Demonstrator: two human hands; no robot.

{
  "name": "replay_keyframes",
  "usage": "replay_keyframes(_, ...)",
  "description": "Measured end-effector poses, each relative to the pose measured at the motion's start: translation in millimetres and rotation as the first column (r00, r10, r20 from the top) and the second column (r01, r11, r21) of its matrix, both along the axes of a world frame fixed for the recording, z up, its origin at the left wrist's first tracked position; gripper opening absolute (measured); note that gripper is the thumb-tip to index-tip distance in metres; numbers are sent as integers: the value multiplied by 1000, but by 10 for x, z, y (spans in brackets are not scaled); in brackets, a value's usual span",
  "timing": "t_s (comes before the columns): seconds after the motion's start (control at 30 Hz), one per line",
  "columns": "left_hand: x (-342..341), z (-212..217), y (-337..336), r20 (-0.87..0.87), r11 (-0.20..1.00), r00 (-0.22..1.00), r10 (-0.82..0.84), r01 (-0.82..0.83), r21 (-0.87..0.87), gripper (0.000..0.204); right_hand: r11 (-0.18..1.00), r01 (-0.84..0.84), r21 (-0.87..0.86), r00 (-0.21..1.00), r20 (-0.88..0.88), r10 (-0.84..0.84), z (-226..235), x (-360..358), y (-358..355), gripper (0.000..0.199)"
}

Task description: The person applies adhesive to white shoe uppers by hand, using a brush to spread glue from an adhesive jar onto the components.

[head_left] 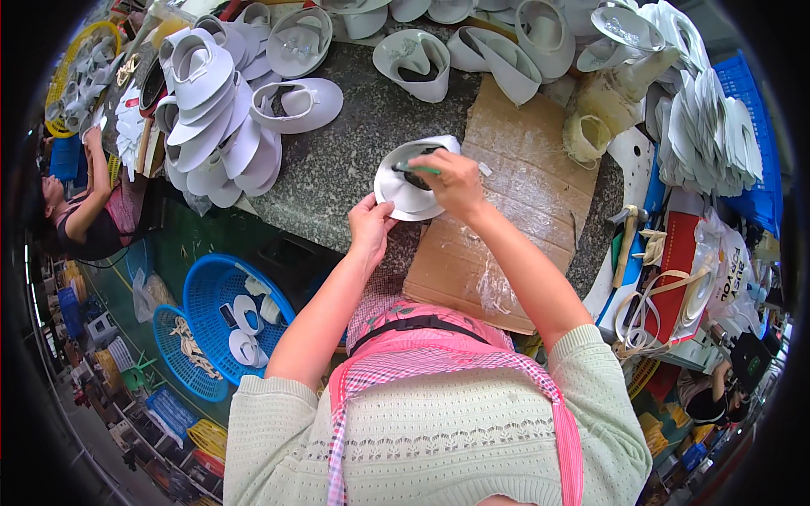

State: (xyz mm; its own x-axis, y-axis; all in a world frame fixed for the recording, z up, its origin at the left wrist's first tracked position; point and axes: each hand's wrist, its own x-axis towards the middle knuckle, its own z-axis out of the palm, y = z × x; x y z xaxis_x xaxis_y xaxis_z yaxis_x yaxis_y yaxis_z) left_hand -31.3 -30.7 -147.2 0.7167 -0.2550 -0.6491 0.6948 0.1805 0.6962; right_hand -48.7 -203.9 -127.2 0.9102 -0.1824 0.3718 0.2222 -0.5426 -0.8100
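Observation:
A white sandal sole (407, 187) lies on the speckled stone table (337, 160) in front of me. My left hand (371, 222) grips its near edge with thumb and fingers. My right hand (456, 180) rests over the sole and holds a thin green-handled brush (415, 169), its tip on a dark patch on the sole. A sheet of brown cardboard (515, 190) smeared with dried glue lies beneath my right forearm.
Stacks of white sandals (215, 114) crowd the left and far side of the table, more soles (704, 126) by a blue crate at right. A glue-crusted pot (588, 135) and a hammer (626, 240) sit right. Blue baskets (219, 308) stand on the floor; another person (84, 211) works at left.

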Motion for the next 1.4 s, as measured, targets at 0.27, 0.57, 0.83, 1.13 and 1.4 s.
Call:
replay_keyframes(0.27,382,621,-316,507,807,733,-453,95,584,36,973,216,83,960,162,-227,398,-46,-85,18)
replay_keyframes(0.57,729,794,-847,582,706,456,-674,165,689,35,890,333,-311,943,84,-323,192,40,-594,18)
replay_keyframes(0.83,976,1338,-533,831,810,-30,-556,-246,533,38,371,247,895,941,-130,-312,708,-586,-964,19)
replay_keyframes(1.13,3217,2279,4,696,488,-354,-624,-873,-6,41,117,258,959,907,-199,-372,402,-1072,-980,20)
replay_keyframes(1.4,3375,1832,-174,617,475,-310,-723,-872,119,45,109,436,893,813,-339,-472,428,-1117,-868,19)
